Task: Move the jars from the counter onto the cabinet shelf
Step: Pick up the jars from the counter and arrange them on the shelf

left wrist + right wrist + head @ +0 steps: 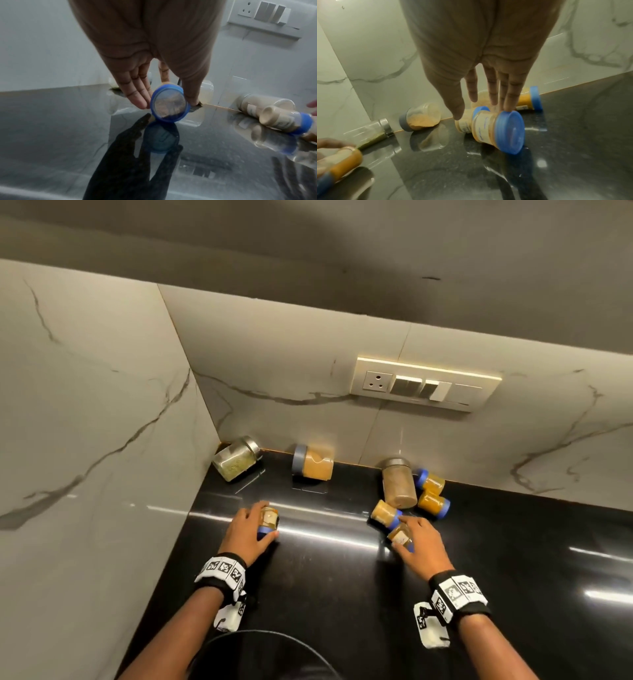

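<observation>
Several jars lie on their sides on the black counter [335,594]. My left hand [248,530] grips a small blue-lidded jar [269,520] of yellow powder between fingers and thumb, its lid [169,102] facing the wrist camera just above the counter. My right hand [419,539] lies over another small blue-lidded jar [400,537]; its straight fingers [506,102] touch the jar's lid [510,129], with the thumb held apart. A third small jar [385,512] lies right behind it. No cabinet shelf is in view.
Along the back wall lie a steel-lidded glass jar [236,458], a grey-lidded jar of orange powder [313,463], a tall steel-lidded jar [399,482] and two small blue-lidded jars [432,491]. A marble wall closes the left side. A switch panel [424,385] sits above.
</observation>
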`<state>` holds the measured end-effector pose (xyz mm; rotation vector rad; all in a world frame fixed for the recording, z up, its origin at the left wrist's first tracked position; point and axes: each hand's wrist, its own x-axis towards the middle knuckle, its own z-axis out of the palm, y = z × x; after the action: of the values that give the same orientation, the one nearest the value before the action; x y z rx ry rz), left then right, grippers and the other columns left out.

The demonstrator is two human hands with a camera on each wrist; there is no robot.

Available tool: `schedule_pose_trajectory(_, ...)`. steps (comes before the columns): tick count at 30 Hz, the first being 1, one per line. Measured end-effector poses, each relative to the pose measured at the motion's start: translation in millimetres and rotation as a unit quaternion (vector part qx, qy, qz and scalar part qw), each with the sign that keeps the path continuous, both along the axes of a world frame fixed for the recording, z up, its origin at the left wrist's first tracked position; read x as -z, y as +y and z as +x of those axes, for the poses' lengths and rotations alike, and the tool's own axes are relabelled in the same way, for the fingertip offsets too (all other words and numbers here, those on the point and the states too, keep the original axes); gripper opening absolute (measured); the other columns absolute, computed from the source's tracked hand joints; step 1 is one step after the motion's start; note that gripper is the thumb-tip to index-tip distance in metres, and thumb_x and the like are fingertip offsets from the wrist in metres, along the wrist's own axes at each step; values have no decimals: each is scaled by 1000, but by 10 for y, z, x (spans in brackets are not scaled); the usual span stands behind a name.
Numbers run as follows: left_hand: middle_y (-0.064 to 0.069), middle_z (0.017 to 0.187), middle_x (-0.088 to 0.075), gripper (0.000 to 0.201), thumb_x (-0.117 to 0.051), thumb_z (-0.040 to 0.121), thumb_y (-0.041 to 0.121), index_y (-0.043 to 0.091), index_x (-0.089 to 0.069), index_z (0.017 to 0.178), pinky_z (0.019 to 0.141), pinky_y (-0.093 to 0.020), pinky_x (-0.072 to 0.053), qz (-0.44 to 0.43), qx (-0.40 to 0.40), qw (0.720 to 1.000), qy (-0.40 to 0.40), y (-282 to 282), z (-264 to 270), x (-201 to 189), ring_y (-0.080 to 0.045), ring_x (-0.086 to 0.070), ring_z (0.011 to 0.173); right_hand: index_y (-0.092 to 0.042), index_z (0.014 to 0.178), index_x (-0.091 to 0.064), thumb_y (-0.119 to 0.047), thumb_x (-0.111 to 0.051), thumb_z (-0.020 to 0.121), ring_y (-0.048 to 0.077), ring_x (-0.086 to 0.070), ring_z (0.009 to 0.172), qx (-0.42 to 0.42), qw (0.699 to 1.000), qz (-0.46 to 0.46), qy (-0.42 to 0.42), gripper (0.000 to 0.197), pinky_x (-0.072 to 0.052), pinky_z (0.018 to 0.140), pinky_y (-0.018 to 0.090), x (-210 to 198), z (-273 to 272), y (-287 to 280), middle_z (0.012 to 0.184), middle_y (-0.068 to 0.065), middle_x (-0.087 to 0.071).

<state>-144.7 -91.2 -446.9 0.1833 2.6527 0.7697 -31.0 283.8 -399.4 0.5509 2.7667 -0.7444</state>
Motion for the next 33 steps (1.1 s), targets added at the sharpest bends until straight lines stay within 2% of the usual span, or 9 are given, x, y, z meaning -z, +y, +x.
schedule_pose_trajectory(5,-12,151,-46,89,-72,93,49,40,-17,163,114,-56,-46,29,14,999,-14,277,-223,-36,-33,-50,137,-16,141,-53,-22,-79,86,27,-58,123,-23,999,-29,26,61,-43,106,34,1,-246,-203,135,8,-57)
schedule_pose_trajectory(8,-12,151,-47,78,-67,95,50,25,-31,159,111,-51,-48,26,-9,996,85,282,-476,-223,-30,-49,138,-19,139,-54,-24,-77,88,24,-59,120,-27,998,-27,42,57,-44,104,31,-14,-281,-208,132,6,-58)
schedule_pose_trajectory(12,-23,144,-52,80,-83,85,30,6,-42,150,108,-53,-50,-52,-45,974,217,39,-1011,-376,-42,-51,133,-20,135,-57,-26,-76,89,18,-58,114,-50,996,-19,72,50,-42,98,25,-92,-345,-221,127,1,-59)
schedule_pose_trajectory(15,-23,150,-49,94,-86,81,34,3,-37,155,109,-54,-49,-136,-30,972,187,-118,-1366,-323,-42,-48,136,-19,131,-60,-27,-75,90,17,-57,115,-85,990,-21,108,45,-46,101,30,-154,-565,-329,128,2,-58)
schedule_pose_trajectory(18,-26,153,-46,97,-85,81,41,-1,-37,155,114,-52,-43,-160,-22,977,142,-165,-1520,-143,-44,-48,138,-20,139,-56,-33,-73,91,19,-52,127,-136,985,5,104,52,-43,108,31,-206,-922,-518,139,3,-52)
schedule_pose_trajectory(21,-33,134,-54,86,-86,80,35,-6,-47,145,103,-57,-49,-141,-60,979,133,-148,-1514,6,-51,-56,117,-21,141,-51,-42,-71,90,25,-53,126,-169,980,43,92,59,-48,106,41,-208,-1345,-719,137,5,-52)
schedule_pose_trajectory(26,-26,121,-59,90,-92,69,35,-2,-51,140,93,-51,-52,-155,-24,979,130,-129,-1307,138,-44,-58,104,-18,143,-44,-43,-74,85,34,-54,125,-198,974,91,57,70,-46,104,45,-114,-1918,-1034,140,11,-52)
schedule_pose_trajectory(30,-23,124,-60,96,-94,64,36,1,-50,142,96,-49,-52,-153,-24,978,138,-153,-1209,180,-40,-59,104,-16,147,-38,-39,-81,79,38,-50,130,-214,964,148,47,84,-47,103,49,79,-2151,-1229,148,14,-42)
schedule_pose_trajectory(33,-20,131,-58,101,-94,67,37,4,-45,149,103,-49,-50,-148,-29,980,131,-194,-1190,156,-39,-57,113,-16,145,-38,-39,-83,77,37,-52,126,-198,964,172,49,85,-48,100,49,193,-2174,-1302,145,13,-44)
